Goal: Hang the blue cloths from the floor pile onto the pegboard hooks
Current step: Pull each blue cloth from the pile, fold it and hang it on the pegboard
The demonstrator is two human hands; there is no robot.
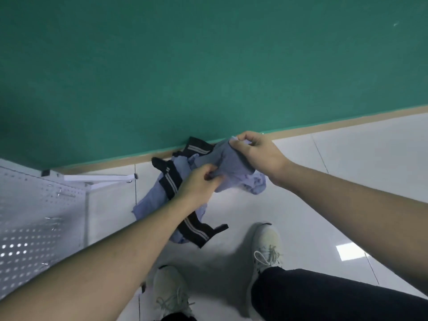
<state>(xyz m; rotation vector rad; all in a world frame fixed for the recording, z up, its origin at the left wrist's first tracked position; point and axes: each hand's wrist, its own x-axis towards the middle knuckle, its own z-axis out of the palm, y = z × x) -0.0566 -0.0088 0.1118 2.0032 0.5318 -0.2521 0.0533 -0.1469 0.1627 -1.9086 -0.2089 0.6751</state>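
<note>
A pile of light blue cloths (151,201) with black striped bands lies on the white tiled floor by the green wall. Both hands hold one blue cloth (228,167) lifted above the pile. My left hand (200,184) pinches its lower edge and my right hand (257,155) grips its upper end. The white pegboard (30,216) with metal hooks (61,193) stands at the left, apart from the hands.
The pegboard's white foot (99,178) juts out across the floor toward the pile. My two white shoes (266,246) stand just in front of the pile. A green wall (208,66) with a tan baseboard runs behind it.
</note>
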